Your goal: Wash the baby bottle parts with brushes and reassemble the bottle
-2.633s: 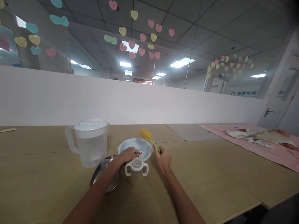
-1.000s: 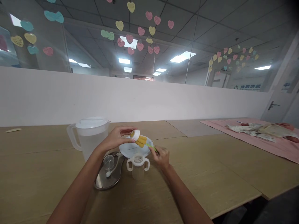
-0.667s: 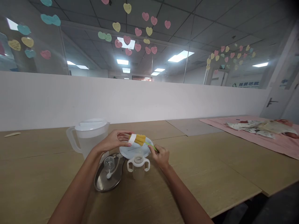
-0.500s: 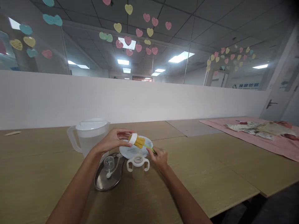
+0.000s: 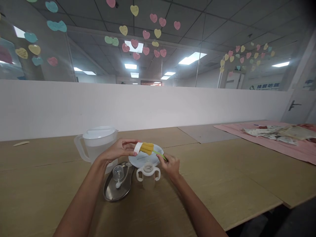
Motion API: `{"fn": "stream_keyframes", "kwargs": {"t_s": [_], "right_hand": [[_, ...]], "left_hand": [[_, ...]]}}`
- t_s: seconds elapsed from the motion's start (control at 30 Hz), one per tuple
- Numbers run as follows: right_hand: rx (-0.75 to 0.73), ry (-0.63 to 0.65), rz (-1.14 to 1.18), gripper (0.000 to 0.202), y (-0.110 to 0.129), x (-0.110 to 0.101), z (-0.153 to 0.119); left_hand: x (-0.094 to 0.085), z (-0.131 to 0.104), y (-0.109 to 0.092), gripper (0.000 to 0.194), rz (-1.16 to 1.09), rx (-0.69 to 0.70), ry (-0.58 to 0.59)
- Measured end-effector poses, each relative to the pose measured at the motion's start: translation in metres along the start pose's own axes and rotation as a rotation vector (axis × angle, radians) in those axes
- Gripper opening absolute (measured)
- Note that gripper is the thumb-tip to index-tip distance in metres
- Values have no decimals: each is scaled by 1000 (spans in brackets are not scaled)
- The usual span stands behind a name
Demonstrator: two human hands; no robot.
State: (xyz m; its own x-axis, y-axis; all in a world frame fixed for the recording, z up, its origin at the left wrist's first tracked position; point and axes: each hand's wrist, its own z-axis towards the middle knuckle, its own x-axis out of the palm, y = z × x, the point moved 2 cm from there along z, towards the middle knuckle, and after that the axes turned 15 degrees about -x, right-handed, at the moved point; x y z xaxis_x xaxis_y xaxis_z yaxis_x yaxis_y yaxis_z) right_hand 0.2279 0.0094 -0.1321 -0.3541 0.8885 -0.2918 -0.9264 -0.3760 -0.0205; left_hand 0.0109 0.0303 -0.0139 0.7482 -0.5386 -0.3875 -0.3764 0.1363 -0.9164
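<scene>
My left hand point(image 5: 120, 149) pinches a white bottle collar point(image 5: 137, 148) between thumb and fingers. My right hand point(image 5: 170, 164) grips the green handle of a yellow sponge bottle brush point(image 5: 147, 148), whose head points left and meets the collar's opening. Below the brush, a clear baby bottle point(image 5: 148, 177) with two white side handles stands upright without a lid. A light blue plate point(image 5: 134, 161) lies behind the bottle. To the left, a metal kidney-shaped tray point(image 5: 112, 194) holds a clear cap point(image 5: 118, 172) and a straw with a weighted end point(image 5: 122, 180).
A translucent lidded pitcher point(image 5: 91, 149) stands behind the tray, partly covered by my left hand. On the right, a pink cloth point(image 5: 247, 131) carries crumpled fabric items point(image 5: 274, 133). A flat pale piece point(image 5: 21, 144) lies far left. A white wall point(image 5: 148, 105) backs the wooden table point(image 5: 222, 184).
The collar has turned to face the brush more squarely, and the brush now lies more level. Both hands remain above the bottle, while the whole view has shifted slightly.
</scene>
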Motion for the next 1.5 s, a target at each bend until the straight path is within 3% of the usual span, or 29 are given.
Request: {"fn": "stream_keyframes", "kwargs": {"t_s": [0.13,0.27,0.4,0.5,0.6,0.7,0.77,0.83,1.0,1.13,1.3,1.43,1.5], "right_hand": [[-101,9,-20,54,-4,1,-3],[-137,-8,15,54,-4,0,-4],[16,-84,74,56,-1,2,-3],[115,-83,93,56,-4,4,-3],[76,-1,73,56,-13,5,-5],[38,70,23,54,-26,1,-5],[70,52,-23,55,-32,-2,-4],[108,2,-46,55,-34,-5,-3],[-52,50,-28,53,-27,-1,-2],[43,-32,-170,54,-32,-3,-3],[-84,-10,-121,53,-29,-2,-3],[71,-101,-243,54,-34,-4,-5],[-9,-111,-195,53,-34,-4,-5]], "left_hand": [[6,-3,-7,61,-8,50,-16],[9,0,-10,62,-17,95,-120],[6,5,-9,65,16,94,-249],[7,5,-10,61,81,115,-227],[8,3,-13,55,167,156,-188],[2,2,-14,48,274,243,-345],[-3,4,-12,45,358,286,-491],[-3,7,-10,45,443,294,-555],[12,12,-7,54,614,269,-495],[20,10,-10,50,682,275,-529],[22,8,-13,55,680,291,-503],[17,7,-12,59,630,277,-508],[15,7,-12,59,601,282,-511]]}}
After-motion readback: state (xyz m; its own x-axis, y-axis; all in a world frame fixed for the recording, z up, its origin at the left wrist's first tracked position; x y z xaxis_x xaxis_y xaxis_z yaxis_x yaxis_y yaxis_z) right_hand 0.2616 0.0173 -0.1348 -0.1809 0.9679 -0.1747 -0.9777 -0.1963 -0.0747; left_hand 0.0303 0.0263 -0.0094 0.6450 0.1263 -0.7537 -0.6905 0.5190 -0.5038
